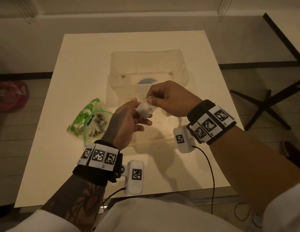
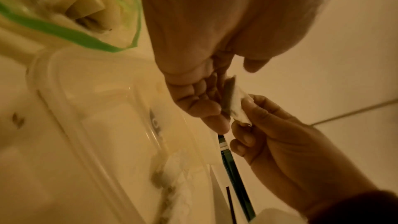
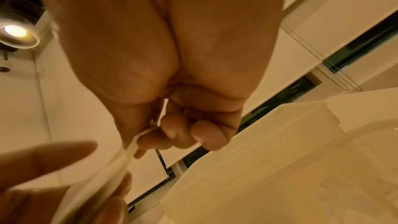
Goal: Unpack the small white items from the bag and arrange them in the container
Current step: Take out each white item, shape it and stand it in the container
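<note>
A pale square table (image 1: 78,164) stands on the floor, with a pink cloth heap (image 1: 11,96) at its left.

The left hand (image 1: 127,121) and right hand (image 1: 166,99) are hiding most of the small white packet (image 1: 145,110) and the clear container's near wall (image 1: 145,141). In the left wrist view, motion blur is smearing the green-edged bag (image 2: 64,30), which the frame edge is cutting off.

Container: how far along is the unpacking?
Done: at least one white item seems to lie in the clear container. In hand: both the left hand and right hand hold one small white item. Left: more items sit in the green-printed bag.
</note>
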### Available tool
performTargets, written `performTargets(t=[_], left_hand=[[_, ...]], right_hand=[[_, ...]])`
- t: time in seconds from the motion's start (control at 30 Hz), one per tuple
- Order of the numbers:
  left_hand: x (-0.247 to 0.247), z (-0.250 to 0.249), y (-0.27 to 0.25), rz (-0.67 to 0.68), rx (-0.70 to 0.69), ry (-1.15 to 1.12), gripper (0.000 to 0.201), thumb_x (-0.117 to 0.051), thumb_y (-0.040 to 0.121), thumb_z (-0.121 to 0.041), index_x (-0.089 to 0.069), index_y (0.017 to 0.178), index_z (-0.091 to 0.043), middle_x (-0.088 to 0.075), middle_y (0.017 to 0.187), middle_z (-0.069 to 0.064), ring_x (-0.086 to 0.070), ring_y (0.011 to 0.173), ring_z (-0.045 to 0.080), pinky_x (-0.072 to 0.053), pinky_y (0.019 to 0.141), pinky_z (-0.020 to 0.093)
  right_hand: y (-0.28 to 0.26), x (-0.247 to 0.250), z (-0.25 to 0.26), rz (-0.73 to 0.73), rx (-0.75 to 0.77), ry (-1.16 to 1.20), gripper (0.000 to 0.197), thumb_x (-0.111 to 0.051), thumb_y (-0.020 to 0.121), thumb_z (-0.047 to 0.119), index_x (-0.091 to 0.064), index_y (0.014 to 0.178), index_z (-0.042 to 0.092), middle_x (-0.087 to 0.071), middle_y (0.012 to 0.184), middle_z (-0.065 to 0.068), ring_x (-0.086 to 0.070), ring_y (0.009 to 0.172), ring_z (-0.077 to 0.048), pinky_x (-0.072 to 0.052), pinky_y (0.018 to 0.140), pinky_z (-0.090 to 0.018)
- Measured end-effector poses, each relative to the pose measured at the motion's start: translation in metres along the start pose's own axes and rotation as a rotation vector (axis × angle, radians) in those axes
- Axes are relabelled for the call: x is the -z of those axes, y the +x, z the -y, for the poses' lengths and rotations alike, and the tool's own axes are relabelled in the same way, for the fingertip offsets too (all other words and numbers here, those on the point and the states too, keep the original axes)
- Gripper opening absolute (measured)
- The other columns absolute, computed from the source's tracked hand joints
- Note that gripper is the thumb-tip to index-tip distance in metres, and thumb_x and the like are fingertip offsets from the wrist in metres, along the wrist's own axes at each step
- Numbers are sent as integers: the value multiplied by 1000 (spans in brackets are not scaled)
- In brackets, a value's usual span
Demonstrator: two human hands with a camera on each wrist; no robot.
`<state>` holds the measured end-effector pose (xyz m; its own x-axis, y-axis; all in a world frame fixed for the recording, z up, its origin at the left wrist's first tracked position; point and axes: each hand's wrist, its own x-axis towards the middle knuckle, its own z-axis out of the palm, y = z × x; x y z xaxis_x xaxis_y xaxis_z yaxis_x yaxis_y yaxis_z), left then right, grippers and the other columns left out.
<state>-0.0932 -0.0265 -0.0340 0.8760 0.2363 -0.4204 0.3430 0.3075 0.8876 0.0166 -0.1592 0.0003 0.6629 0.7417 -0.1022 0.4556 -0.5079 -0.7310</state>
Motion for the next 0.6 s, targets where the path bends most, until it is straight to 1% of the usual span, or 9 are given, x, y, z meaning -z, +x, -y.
performTargets(t=[0.07,0.13,0.17,0.2,0.27,0.3,0.4,0.5,0.6], left_hand=[[2,1,-1,-25,-88,125,33,-47,99,-37,-64,102,-9,-72,85,10,-68,67,21,-46,53,28],[3,2,-2,-29,-145,241,22,-55,96,-30,-66,101,-11,-74,86,8,-70,71,21,-49,57,30],[3,3,-2,-27,-157,251,19,-56,96,-27,-66,101,-11,-74,86,8,-71,72,21,-50,58,30],[3,4,-2,-25,-159,226,18,-56,96,-25,-66,101,-11,-74,86,8,-71,73,21,-50,58,30],[2,5,-2,-27,-148,135,17,-55,97,-23,-65,101,-11,-74,86,9,-71,74,21,-50,58,27],[2,5,-2,-27,-146,100,16,-55,97,-23,-64,101,-11,-74,86,9,-71,75,21,-51,58,27],[0,7,-1,-61,-182,58,16,-57,96,-22,-58,108,-12,-75,86,7,-73,77,22,-54,60,28],[-3,9,1,-196,-283,102,26,-63,92,-18,-50,113,-12,-75,82,8,-74,76,22,-56,59,30],[-4,8,1,-257,-375,187,20,-63,92,-20,-51,106,-12,-73,82,3,-73,73,16,-58,56,28]], right_hand=[[1,0,0,13,0,-13,9,-60,94,22,-66,88,23,-58,73,9,-50,64,-3,-42,63,-17],[1,2,2,10,0,-3,9,-59,95,26,-66,90,22,-61,76,6,-54,67,-6,-44,64,-19],[0,3,4,2,-8,15,12,-59,95,29,-67,91,21,-62,77,5,-56,68,-5,-46,64,-18],[0,5,4,-6,-23,40,17,-56,96,32,-67,92,19,-62,75,7,-56,65,-1,-46,62,-14],[-1,7,6,-9,-56,91,29,-48,100,34,-66,89,14,-59,64,14,-51,54,4,-42,55,-8],[0,7,6,-1,-66,100,30,-46,101,33,-65,87,14,-58,62,15,-50,52,3,-42,55,-8],[0,6,4,16,-70,56,20,-50,100,25,-63,87,17,-61,69,12,-52,56,-1,-46,60,-17],[2,4,4,-25,-72,50,18,-51,99,23,-62,85,17,-58,67,10,-52,58,-3,-48,63,-22],[3,4,9,-49,-50,72,18,-51,99,23,-61,86,16,-58,69,9,-55,62,-6,-49,66,-24]])
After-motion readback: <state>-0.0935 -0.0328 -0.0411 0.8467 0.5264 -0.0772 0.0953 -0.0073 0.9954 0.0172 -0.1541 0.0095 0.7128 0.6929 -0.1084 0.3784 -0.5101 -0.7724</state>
